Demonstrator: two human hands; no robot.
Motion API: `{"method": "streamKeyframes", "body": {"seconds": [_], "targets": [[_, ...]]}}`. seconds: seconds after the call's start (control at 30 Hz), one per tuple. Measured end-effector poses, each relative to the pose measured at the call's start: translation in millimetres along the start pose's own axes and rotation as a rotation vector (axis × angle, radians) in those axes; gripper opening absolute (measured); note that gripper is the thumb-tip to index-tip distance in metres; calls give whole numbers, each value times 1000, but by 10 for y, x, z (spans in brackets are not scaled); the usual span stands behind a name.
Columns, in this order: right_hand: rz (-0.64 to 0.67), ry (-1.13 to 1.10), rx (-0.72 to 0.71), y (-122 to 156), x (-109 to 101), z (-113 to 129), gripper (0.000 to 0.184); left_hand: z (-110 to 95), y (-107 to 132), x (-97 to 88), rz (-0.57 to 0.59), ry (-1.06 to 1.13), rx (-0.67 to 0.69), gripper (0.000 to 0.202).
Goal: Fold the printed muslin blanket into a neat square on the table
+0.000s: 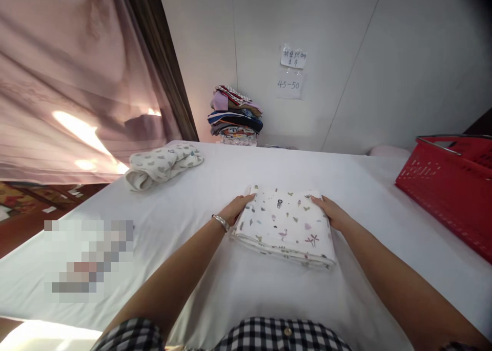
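A white cloth [282, 218] printed with flamingos, palm trees and other small motifs lies folded into a thick, roughly square bundle on the white-covered table in front of me. At its left edge, my left hand [239, 207], with a silver bracelet at the wrist, is closed on it, thumb on top. My right hand [331, 212] holds the opposite edge in the same way, thumb over the upper face. The fingers of both hands are partly hidden beneath or behind the fabric. Several layers show along the near fold.
A crumpled white cloth [163, 164] with grey-green prints lies at the table's far left. Folded fabrics [235, 118] are stacked beyond the back edge by the wall. A red plastic basket [446, 187] stands at right. Pink curtains [77, 84] hang on the left. A blurred patch [90, 261] covers something at left.
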State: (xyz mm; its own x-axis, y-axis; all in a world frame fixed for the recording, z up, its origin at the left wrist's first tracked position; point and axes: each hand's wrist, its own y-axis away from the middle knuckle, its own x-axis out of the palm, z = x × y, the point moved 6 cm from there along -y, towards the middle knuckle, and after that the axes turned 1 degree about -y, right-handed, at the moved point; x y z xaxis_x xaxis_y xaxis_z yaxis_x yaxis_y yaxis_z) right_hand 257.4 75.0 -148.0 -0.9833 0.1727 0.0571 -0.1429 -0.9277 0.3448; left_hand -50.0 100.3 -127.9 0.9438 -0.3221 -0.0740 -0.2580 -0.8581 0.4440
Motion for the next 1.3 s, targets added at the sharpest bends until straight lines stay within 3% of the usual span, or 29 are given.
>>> {"method": "streamKeyframes", "body": {"seconds": [0.1,0.2,0.3,0.47,0.6,0.73,0.8,0.87,0.93,1.03,1.13,1.2,1.3], "targets": [[89,-58,79,-26,72,-31,51,6,-79,-39,-66,-19,-30,69],[81,-74,72,-27,77,-19,46,31,-153,-105,-163,8,-53,81],[86,-94,69,4,81,19,40,26,-177,-112,-167,43,-52,82],[101,-62,-29,61,71,401,38,-251,-112,-178,-180,-104,49,77],[91,22,-302,92,76,1147,42,-902,-83,-369,-231,-194,337,83],[-12,146,-784,307,57,1917,54,-1721,201,-453,-262,-381,937,78],[-139,279,-970,476,7,2018,56,-1868,443,-455,-392,-535,1163,70],[-243,444,-1079,631,-40,1848,52,-1743,650,-412,-500,-677,1307,61],[-232,604,-1129,734,-53,1440,44,-1373,774,-309,-490,-817,1407,51],[-67,734,-1140,828,-71,632,39,-565,775,-90,-296,-1086,1403,32],[188,904,-964,858,-85,-67,32,112,791,98,-64,-1268,1388,32],[255,967,-875,911,-146,-278,31,306,843,131,-18,-1302,1368,35],[317,997,-766,1001,-232,-312,36,324,941,88,26,-1291,1329,39]]}}
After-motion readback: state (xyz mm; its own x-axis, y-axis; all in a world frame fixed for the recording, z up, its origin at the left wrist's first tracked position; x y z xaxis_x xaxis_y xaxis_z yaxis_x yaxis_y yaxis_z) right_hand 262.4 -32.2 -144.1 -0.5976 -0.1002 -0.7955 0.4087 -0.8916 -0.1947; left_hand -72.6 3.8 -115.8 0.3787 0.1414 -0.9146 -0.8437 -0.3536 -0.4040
